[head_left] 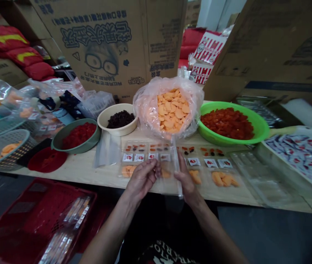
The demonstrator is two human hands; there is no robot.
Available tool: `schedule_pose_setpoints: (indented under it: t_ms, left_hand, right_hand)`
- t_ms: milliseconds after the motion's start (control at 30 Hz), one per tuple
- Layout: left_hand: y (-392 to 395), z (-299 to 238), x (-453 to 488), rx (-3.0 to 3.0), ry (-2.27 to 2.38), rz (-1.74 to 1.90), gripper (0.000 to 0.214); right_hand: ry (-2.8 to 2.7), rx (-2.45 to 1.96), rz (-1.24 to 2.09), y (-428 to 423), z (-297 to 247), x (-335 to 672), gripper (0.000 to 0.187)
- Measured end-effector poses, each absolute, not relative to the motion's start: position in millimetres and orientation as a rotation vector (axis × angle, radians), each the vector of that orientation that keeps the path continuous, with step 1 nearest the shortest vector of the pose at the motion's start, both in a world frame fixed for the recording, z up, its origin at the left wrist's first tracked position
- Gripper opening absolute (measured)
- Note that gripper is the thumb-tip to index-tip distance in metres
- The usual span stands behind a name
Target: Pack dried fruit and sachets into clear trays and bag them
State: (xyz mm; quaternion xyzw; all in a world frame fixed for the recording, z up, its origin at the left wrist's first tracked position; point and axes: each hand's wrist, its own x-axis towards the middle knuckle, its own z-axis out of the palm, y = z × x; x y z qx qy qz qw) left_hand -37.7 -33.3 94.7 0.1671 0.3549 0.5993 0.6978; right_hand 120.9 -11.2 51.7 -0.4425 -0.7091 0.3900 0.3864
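My right hand (186, 180) grips the edge of a clear plastic piece (177, 167), a bag or sleeve, standing up over the row of trays. My left hand (144, 177) is closed beside it, thumb and fingers pinched together; whatever is between them is too small to tell. Below both hands lie clear compartment trays (202, 172) holding dark and orange dried fruit bits, small white printed packets (193, 161) and orange slices (224, 179). Behind them, a large clear bag (145, 96) stands open, full of orange slices (173, 110).
Bowls flank the bag: red pieces (79, 135), dark dried fruit (121, 119), and a green basin (264, 128) of orange-red pieces. Right are empty trays (264, 179) and a bin of packets (300, 157). A red crate (15, 216) sits low left; cartons (156, 44) stand behind.
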Motion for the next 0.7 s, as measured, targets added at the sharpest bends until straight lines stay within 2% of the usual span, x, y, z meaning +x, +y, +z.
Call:
schedule_pose_setpoints:
  t_ms: [133, 233, 367, 467, 567, 633, 700]
  left_hand:
    - [-24.8, 85.1, -39.1, 0.406, 0.921, 1.404, 0.044]
    - [-18.5, 66.1, -40.1, 0.637, 1.158, 1.566, 0.051]
    - [-7.2, 43.8, -52.6, 1.137, 1.746, 1.465, 0.063]
    - [-7.6, 47.9, -51.6, 1.391, 2.028, 1.293, 0.053]
    - [-19.5, 66.9, -31.3, 1.216, 1.603, 1.322, 0.035]
    - [-29.4, 80.1, -12.8, 0.896, 1.137, 1.276, 0.037]
    - [-36.4, 89.7, 4.2, 0.587, 0.861, 1.221, 0.040]
  right_hand:
    - [-2.080, -1.391, 0.716, -7.5, 53.1, 109.8, 0.089]
    - [-2.085, -1.384, 0.639, -1.1, 56.6, 106.9, 0.091]
    - [-1.885, -1.266, 0.667, 13.8, 60.9, 132.4, 0.087]
    - [-1.851, -1.186, 0.827, 10.4, 67.7, 156.0, 0.082]
    - [-1.815, -1.071, 1.047, -10.6, 75.5, 163.4, 0.083]
    - [-1.778, -0.996, 1.192, -25.1, 78.1, 159.1, 0.084]
    - [-1.706, -0.920, 1.350, -34.2, 78.0, 153.1, 0.083]
